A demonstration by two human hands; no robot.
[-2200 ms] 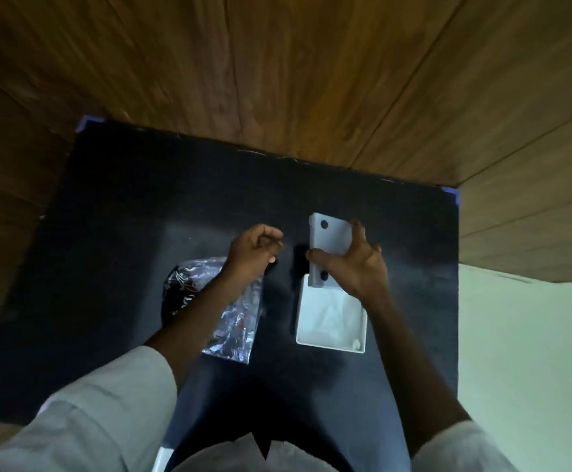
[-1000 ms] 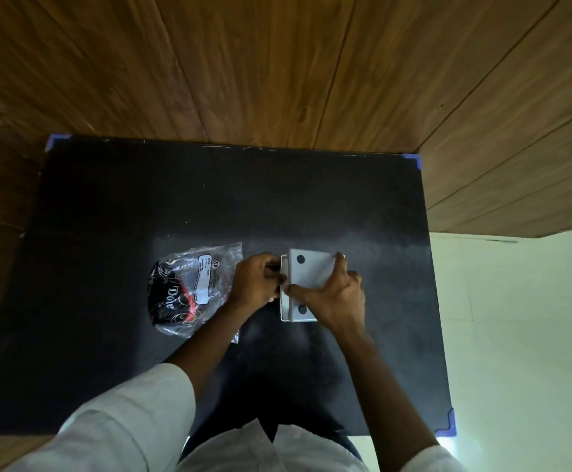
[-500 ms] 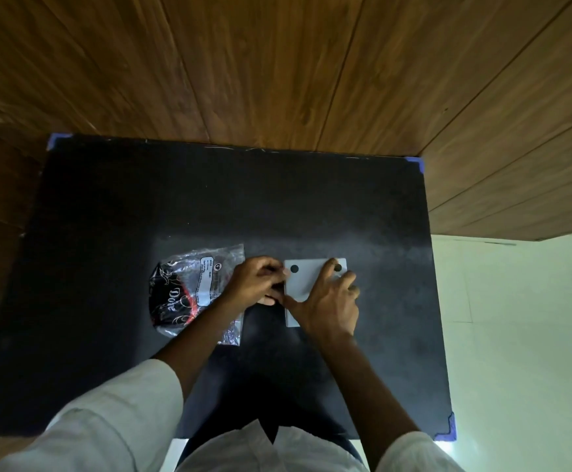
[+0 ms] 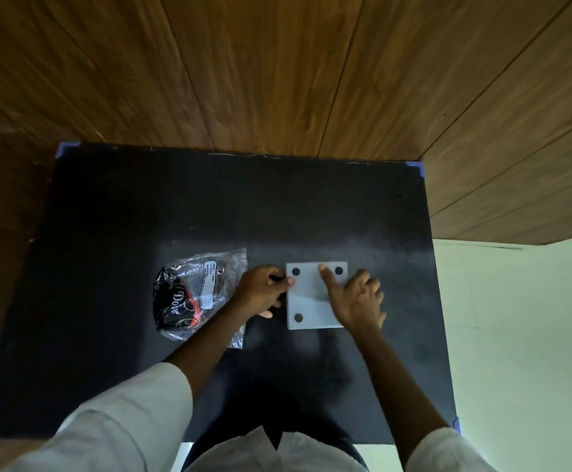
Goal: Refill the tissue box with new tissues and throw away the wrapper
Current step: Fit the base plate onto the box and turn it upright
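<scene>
Toward the right half of the black desk (image 4: 114, 253), a flat white square tissue box (image 4: 306, 301) lies with black dot feet showing. Left hand (image 4: 260, 294) pinches its left edge in a curled grip; right hand (image 4: 358, 299) rests released, thumb on top. Crinkled clear-and-black plastic wrapper (image 4: 192, 294) lies just left, under the left forearm.

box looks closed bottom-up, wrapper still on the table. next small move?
Probably turn the box upright. It lies flat with its dotted underside up, the left hand at its left edge and the right hand on its right side, thumb on top. After that, the left hand is nearest the wrapper, which lies beside the box unbinned; no bin is in view.
</scene>
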